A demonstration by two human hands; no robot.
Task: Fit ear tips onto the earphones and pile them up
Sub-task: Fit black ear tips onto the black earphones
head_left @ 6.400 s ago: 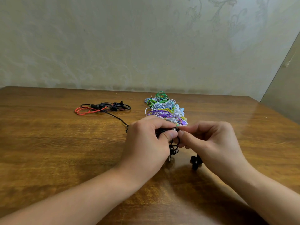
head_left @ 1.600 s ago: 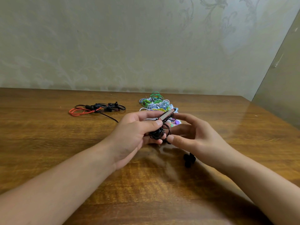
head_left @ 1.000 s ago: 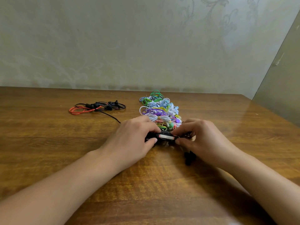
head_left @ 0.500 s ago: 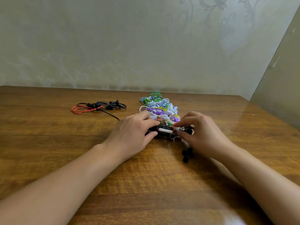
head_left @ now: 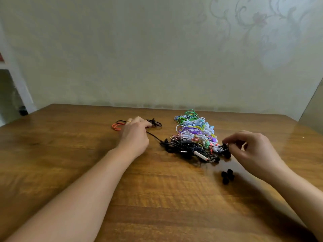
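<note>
Two bare hands work over a glossy brown wooden table (head_left: 73, 154) set against a pale wall (head_left: 139, 49) with faint floral patterning. A long heap of coiled multicoloured earphones (head_left: 194, 130) runs from the far edge toward the person, ending in a tangled black earphone set (head_left: 185, 148). The left hand (head_left: 134, 135) reaches to the small red and black earphones (head_left: 118, 125), fingers curled at them; its grasp is hidden. The right hand (head_left: 251, 147) pinches a black earbud (head_left: 225, 147). Loose black ear tips (head_left: 227, 176) lie nearby.
</note>
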